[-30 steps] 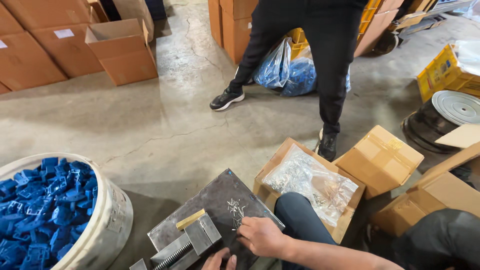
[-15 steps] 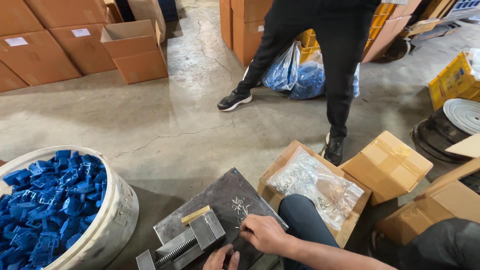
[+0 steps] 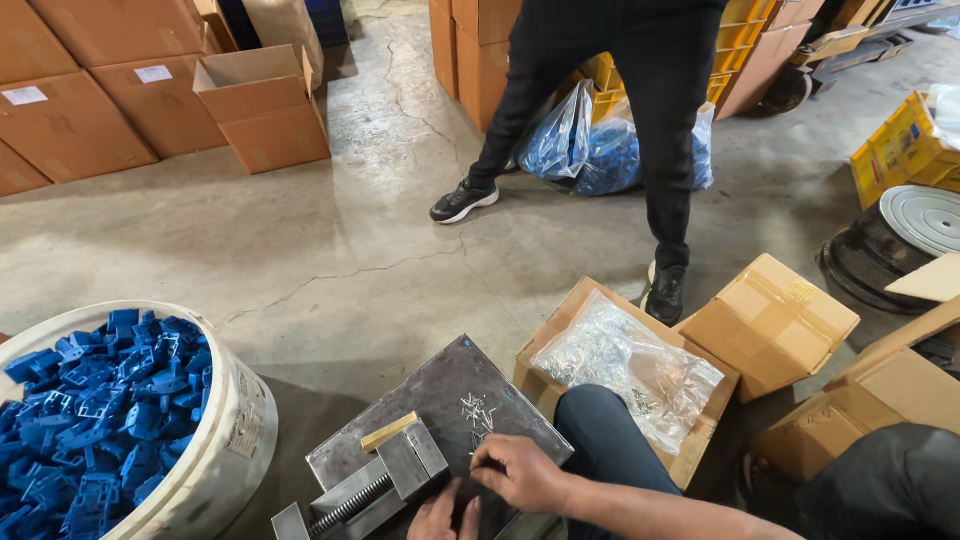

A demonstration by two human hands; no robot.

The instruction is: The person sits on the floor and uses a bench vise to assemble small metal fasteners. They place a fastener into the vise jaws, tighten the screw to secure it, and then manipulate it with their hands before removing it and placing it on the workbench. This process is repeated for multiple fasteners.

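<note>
Pins [image 3: 478, 412], small and metallic, lay in one loose cluster on a dark steel plate [image 3: 440, 395] set on the concrete floor [image 3: 330, 260], close to both hands so pieces could be picked singly; too small and tangled to count. Right hand [image 3: 520, 470]: fingers pinched nearly closed at the cluster's edge, apparently on something tiny, though what it gripped could not be told. Left hand [image 3: 440, 515]: mostly cut off by the frame's lower edge, resting on the plate beside the vise; how far open it was could not be told. One small vise [image 3: 375, 480] with a yellowish block on its jaw stood on the plate. One white bucket [image 3: 235, 420] of blue plastic parts [image 3: 90, 420] sat left of the plate, within reach. One open box [image 3: 560, 320] held a clear bag [image 3: 630, 360] of metal pieces just right of the plate. Two closed cartons [image 3: 770, 320] lay beyond it. One other person's legs [image 3: 650, 120] stood behind, well apart.
</note>
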